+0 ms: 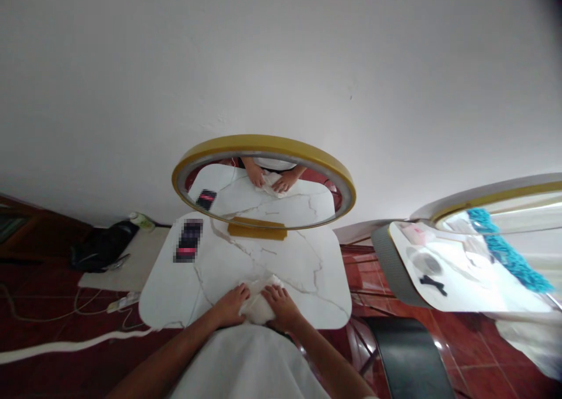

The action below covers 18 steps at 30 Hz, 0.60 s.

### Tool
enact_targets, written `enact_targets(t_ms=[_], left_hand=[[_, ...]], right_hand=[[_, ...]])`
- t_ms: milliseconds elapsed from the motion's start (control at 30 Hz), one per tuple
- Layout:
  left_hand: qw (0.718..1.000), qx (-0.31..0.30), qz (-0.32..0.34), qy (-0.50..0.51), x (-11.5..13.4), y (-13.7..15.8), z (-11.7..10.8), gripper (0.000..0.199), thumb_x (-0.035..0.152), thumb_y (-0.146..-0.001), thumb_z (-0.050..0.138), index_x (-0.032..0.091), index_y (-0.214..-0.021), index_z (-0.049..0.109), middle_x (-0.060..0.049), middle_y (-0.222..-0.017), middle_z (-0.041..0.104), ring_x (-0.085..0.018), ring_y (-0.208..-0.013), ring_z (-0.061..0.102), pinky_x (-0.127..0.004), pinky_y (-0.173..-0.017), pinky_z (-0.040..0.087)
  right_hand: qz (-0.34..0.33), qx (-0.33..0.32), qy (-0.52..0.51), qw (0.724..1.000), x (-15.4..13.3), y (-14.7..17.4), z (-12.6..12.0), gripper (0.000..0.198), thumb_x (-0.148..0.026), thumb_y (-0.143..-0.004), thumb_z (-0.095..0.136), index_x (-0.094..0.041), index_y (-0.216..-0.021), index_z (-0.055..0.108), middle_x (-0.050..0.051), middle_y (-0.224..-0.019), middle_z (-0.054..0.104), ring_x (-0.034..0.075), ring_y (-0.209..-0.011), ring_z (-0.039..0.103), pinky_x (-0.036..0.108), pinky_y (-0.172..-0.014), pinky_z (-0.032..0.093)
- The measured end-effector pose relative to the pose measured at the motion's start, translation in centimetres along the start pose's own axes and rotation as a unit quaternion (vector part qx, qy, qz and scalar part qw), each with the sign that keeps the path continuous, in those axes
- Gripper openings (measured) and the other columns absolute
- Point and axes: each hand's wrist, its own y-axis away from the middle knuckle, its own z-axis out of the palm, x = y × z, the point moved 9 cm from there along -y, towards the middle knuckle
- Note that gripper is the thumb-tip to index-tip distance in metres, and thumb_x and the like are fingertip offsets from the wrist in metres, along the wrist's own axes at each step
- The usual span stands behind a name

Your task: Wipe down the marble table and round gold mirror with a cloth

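Note:
A crumpled white cloth [258,305] lies bunched on the near edge of the white marble-patterned table [272,258], close against my body. From the left, my left hand [233,304] grips its side with curled fingers. My right hand [281,306] holds the opposite side, its fingers bent over the top of the bundle. Whether anything is wrapped inside the cloth cannot be seen. Both hands and the cloth also show in the oval gold-framed mirror [263,143] at the back of the table.
A pixelated phone-like item [188,241] lies at the table's left. To the right stand a black chair [410,358] and a second table [465,291] with a mirror and several small items. Cables and a black bag [105,247] are on the left floor.

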Motion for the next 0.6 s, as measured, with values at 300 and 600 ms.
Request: enact_targets(t_ms=[300, 600], left_hand=[[0.982, -0.023, -0.171, -0.078, -9.0, 5.6, -2.0, 0.063, 0.027, -0.057, 0.061, 0.014, -0.117, 0.048, -0.016, -0.135, 0.042, -0.03, -0.122, 0.043, -0.041, -0.1, 0.035], [0.981, 0.018, -0.178, -0.077, -11.9, 6.6, -4.6, 0.048, 0.025, -0.061, 0.061, 0.017, -0.108, 0.051, -0.012, -0.124, 0.047, -0.027, -0.112, 0.048, -0.039, -0.09, 0.042]], right_hand=[[-0.11, 0.032, 0.059, 0.992, -8.7, -7.5, 1.5, 0.093, -0.067, -0.066, 0.066, -0.019, -0.139, 0.035, 0.014, -0.136, 0.045, 0.035, -0.121, 0.04, 0.048, -0.1, 0.035], [-0.112, 0.043, 0.087, 0.989, -10.8, -10.3, 0.0, 0.09, -0.056, -0.066, 0.072, -0.02, -0.139, 0.034, 0.013, -0.137, 0.045, 0.032, -0.121, 0.042, 0.044, -0.1, 0.035]])
